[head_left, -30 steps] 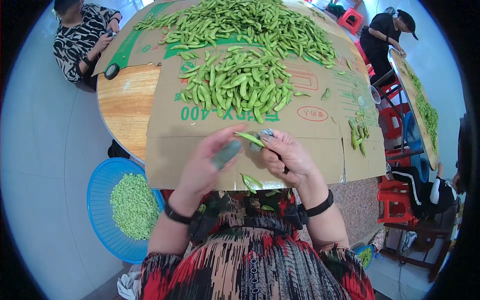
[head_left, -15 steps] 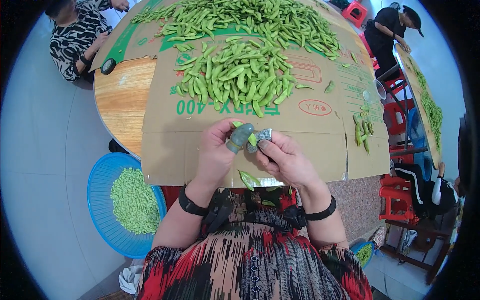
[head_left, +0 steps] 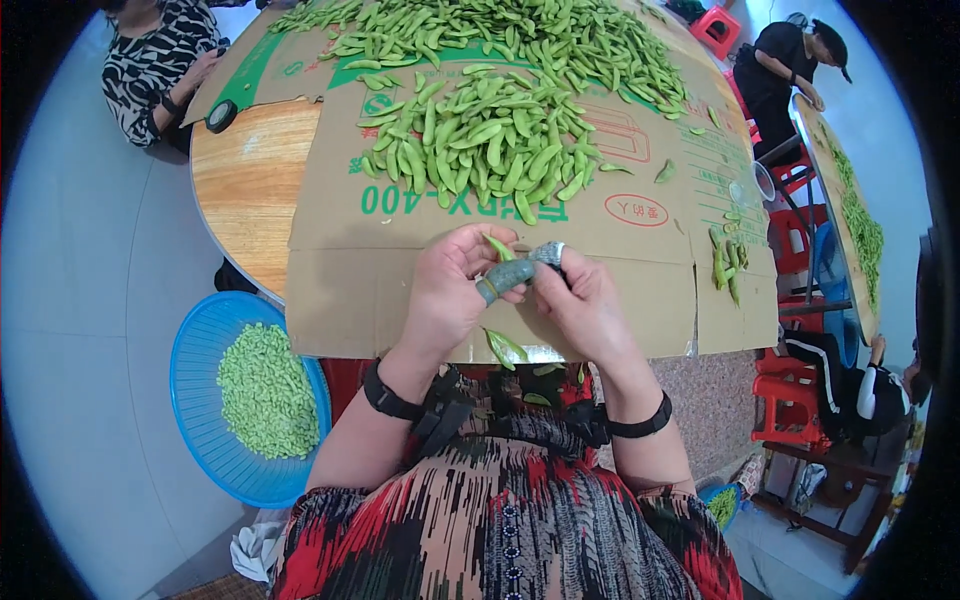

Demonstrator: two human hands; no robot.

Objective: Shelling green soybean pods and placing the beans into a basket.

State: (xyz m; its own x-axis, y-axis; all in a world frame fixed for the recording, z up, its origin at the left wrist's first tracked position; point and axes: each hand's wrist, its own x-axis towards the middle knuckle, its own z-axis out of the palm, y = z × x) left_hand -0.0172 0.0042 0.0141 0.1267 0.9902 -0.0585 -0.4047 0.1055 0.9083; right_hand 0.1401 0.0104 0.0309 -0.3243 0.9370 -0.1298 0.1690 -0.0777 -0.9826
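Observation:
My left hand pinches a green soybean pod, whose tip sticks up between the fingers. A grey-green rubber cover sits on its thumb. Close beside it, my right hand has its fingers bent together, with a silvery patterned wrap on one finger; what they hold, if anything, is hidden. Below the hands, an opened pod lies at the table's near edge. Ahead of them a heap of pods rests on the flattened cardboard.
A blue basket of shelled beans stands low on my left. A larger pod pile covers the far side; several loose pods lie at right. A person sits far left; others are at another table, near red stools.
My left thumb has tipped over from upright toward the right, and the pod now shows above it. My right fingers have turned and closed in near the thumb.

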